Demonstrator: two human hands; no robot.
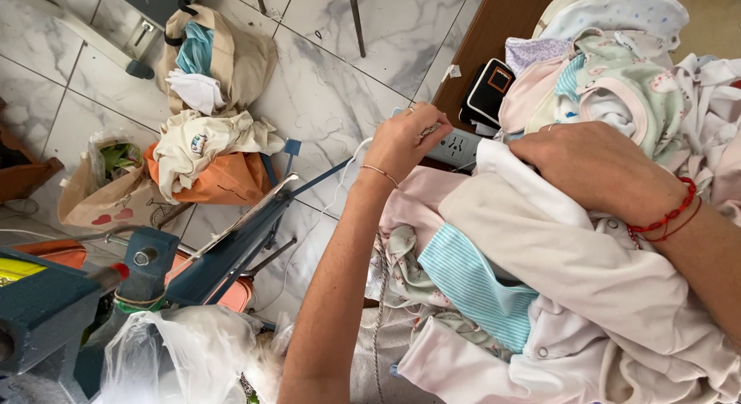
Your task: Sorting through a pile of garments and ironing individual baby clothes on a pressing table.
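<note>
1. Two hands worked at a heap of baby clothes [540, 296] piled on the near right of a brown table [494, 26]; the right hand [598, 169] lay curled on a cream garment [571, 257] at the top of the heap, fingers pressed into the cloth.
2. The left hand [401, 141] reached left to the table edge, its fingertips pinched on something small just at a white power strip [455, 147]; what it pinched could not be told.
3. A black device with an orange-framed screen [490, 87] lay just beyond the strip, beside more pastel clothes [617, 72] at the far right.
4. White marbled floor tiles [332, 87] spread to the left of the table.
5. On that floor, a beige bag [239, 57] held blue and white cloth, an orange bag [224, 180] carried cream garments, and a paper bag [100, 203] held something green.
6. At the near left stood a blue metal machine [46, 311] with a clear plastic bag [177, 358] beside it.
</note>
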